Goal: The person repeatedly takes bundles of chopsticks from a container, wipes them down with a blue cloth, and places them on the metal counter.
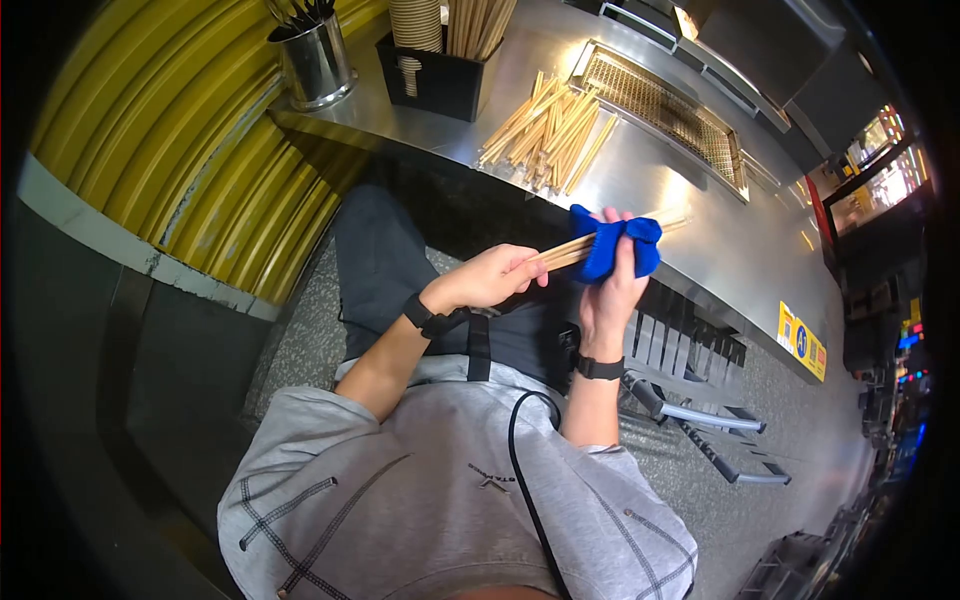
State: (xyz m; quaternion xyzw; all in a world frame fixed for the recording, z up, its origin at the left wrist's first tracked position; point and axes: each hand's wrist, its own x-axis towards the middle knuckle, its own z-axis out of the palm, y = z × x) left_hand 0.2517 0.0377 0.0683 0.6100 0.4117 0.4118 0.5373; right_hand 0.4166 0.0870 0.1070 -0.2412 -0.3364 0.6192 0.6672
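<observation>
Several wooden chopsticks (566, 253) lie across the gap between my hands, just off the counter's front edge. My left hand (490, 276) is closed round their near ends. With my right hand (622, 285) I grip a blue cloth (604, 248), which is wrapped round the middle of the same chopsticks. Their far ends stick out past the cloth to the right. A loose pile of chopsticks (550, 130) rests on the steel counter (640, 180), beyond my hands.
A black holder (432, 88) with stacked paper cups and upright chopsticks stands at the back left, beside a metal canister (316, 68) of dark utensils. A mesh grate (660, 105) is set into the counter. Metal-legged stools (715, 418) stand below at the right.
</observation>
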